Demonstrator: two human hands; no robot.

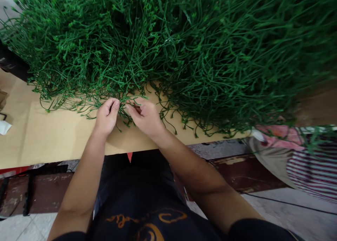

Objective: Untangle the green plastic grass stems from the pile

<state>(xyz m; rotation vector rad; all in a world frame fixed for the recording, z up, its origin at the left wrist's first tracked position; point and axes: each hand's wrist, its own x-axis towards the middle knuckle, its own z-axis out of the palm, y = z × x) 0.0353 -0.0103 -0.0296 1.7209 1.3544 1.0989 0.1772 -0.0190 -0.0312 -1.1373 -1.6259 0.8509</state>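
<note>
A big heap of thin green artificial plant stems point(105, 48) with small branching tips spreads over the tan tabletop point(55, 128). At the heap's front edge, my left hand point(106, 116) is closed, thumb against the curled fingers, on green stems. My right hand point(147, 116) is beside it, thumb and fingers pinched around thin green stems. Only a narrow gap separates the two hands, with stem tips point(127, 121) showing between and below them. The exact stems in each grip are partly hidden by the fingers.
At the left edge lies a dark cylindrical object point(14, 64), with a small white piece point(4, 127) nearer the front. A person in a striped garment point(314, 172) sits at the right. A dark red bench point(244, 172) runs below the table edge.
</note>
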